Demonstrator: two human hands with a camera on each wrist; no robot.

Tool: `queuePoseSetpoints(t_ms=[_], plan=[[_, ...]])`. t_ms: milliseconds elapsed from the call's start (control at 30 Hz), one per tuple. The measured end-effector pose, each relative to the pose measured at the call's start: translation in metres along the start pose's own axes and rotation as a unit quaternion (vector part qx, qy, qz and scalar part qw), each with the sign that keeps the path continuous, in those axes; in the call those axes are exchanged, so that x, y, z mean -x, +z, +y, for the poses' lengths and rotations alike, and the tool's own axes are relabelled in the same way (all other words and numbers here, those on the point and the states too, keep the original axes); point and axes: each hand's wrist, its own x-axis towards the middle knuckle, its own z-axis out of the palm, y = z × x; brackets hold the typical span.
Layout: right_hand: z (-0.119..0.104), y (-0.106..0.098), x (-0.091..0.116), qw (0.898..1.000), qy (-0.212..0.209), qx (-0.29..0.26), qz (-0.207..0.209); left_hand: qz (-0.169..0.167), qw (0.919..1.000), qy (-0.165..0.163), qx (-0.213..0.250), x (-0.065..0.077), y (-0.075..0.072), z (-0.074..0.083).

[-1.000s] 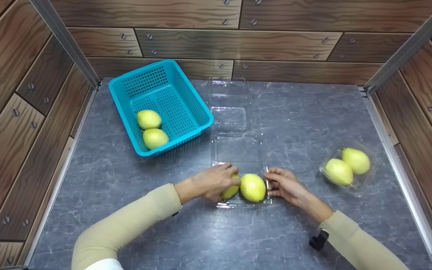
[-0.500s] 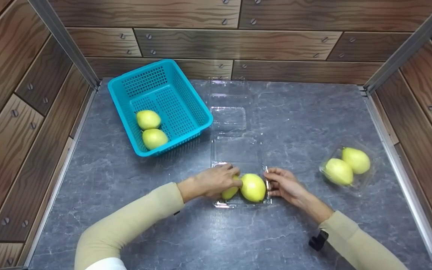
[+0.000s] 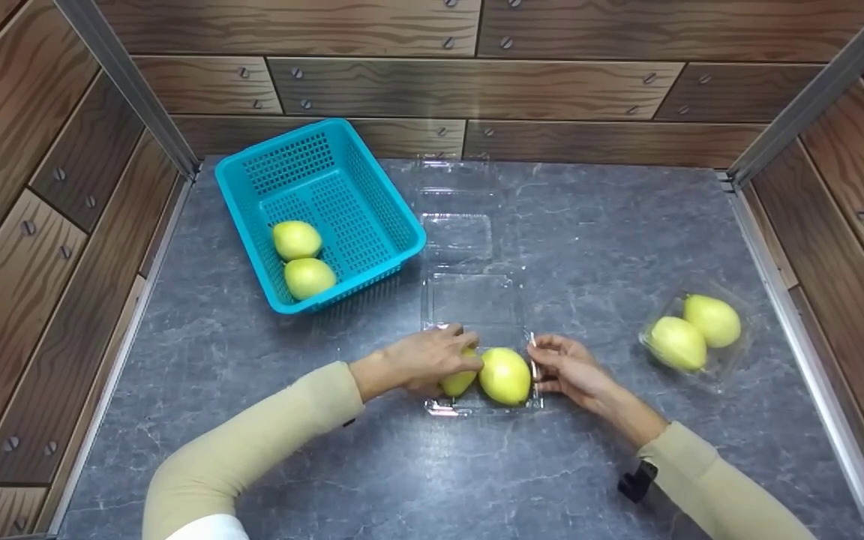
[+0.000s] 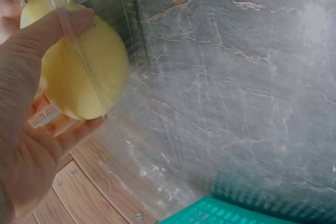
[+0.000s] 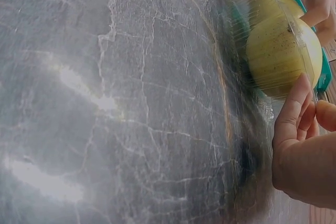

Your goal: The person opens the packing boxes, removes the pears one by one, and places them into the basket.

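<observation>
Left grip point(image 3: 430, 361) curls around one pear point(image 3: 458, 383); right grip point(image 3: 571, 373) pinches the edge of the clear box point(image 3: 488, 409) holding it. From where I stand, the grey worktop point(image 3: 372, 480) looks marble-veined. On it, a teal plastic basket point(image 3: 353, 217) has lattice-pierced walls; the box is thin, shiny, squared; beside the held pear sits another pear point(image 3: 505, 376), smooth, rounded, yellow.

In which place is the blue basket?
In the head view, the blue basket stands back left on the table, beyond the left hand, left of a clear container.
</observation>
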Motion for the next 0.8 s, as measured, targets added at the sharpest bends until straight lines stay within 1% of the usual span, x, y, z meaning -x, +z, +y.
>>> queuePoseSetpoints(t_ms=[300,500,633,800], plan=[[-0.001,0.000,0.000,1.000,0.009,-0.008,0.000,0.011,0.9999,0.003,-0.012,0.005,-0.012,0.001],[-0.001,-0.001,0.000,1.000,0.010,-0.010,-0.002,0.001,0.9998,-0.005,-0.020,0.010,-0.021,-0.001],[-0.001,-0.001,0.001,1.000,0.010,-0.012,0.000,-0.005,0.9997,-0.015,-0.019,0.015,-0.031,-0.005],[-0.002,0.000,0.001,1.000,0.012,-0.013,0.003,-0.005,0.9992,-0.030,-0.026,0.025,-0.045,-0.014]])
